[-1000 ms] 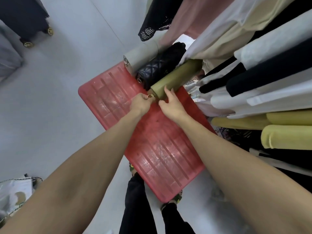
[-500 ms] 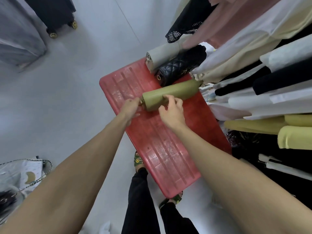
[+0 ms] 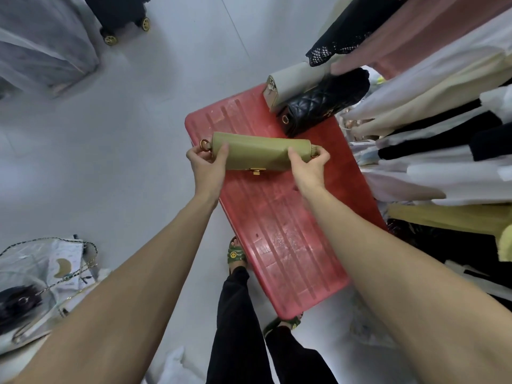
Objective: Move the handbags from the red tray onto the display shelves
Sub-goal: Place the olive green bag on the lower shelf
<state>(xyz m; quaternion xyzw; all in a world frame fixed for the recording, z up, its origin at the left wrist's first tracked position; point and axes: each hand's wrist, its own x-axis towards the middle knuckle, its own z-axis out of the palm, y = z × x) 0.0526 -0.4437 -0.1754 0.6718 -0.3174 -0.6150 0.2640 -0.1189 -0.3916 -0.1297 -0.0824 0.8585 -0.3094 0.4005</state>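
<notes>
Gripping the olive handbag (image 3: 257,153) by both ends, you hold it across the red tray (image 3: 277,231). Head view: left hand (image 3: 206,164) curls round the ring end, right hand (image 3: 309,166) round the chain end. Grey handbag (image 3: 293,81) and black quilted handbag (image 3: 324,103) lie touching at the tray's far end.

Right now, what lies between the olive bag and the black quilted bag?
Only bare red tray, seen in the head view; the olive bag and black bag are apart.
</notes>
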